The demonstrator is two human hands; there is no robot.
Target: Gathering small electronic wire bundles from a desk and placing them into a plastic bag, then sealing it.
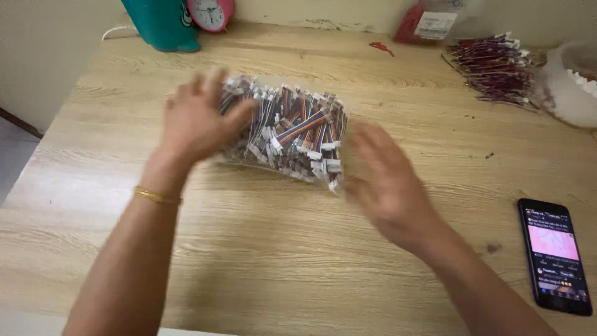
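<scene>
A clear plastic bag [298, 130] packed with short multicoloured ribbon cables with white plugs lies on the wooden table [261, 249]. My left hand [199, 118], with a gold bangle on the wrist, rests with spread fingers on the bag's left end. My right hand [385, 180] is blurred, fingers apart, at the bag's right edge; whether it touches the bag is unclear. Neither hand grips anything.
A black phone [555, 255] with a lit screen lies at the right. A pile of red-and-white cables [494, 65] and a white container [569, 87] are at the back right. A teal object [163, 25], a pink clock [210, 14] and a red packet [426, 23] stand along the back.
</scene>
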